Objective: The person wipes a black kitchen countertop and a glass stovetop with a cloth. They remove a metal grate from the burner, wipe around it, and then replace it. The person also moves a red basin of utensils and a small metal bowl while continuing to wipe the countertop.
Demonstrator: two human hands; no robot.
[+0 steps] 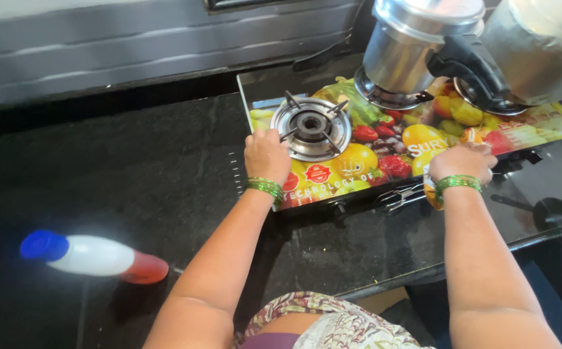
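Observation:
A gas stove (358,161) with a glass top printed with bright fruit sits on a black stone counter (132,174). My left hand (266,155) rests on the stove's left front part, next to the bare steel burner (311,128). My right hand (465,161) lies on the stove's right front edge with fingers curled down; whether it holds anything is hidden. Both wrists wear green bangles. A steel pressure cooker (410,45) with a black handle stands on the middle burner, and a second steel pot (542,48) stands on the right burner.
A white bottle (93,256) with a blue cap and red base lies on its side on the counter at the left. A grey wall runs along the back. A dark pan handle (552,210) shows at the right edge. The counter's front edge drops off at the lower right.

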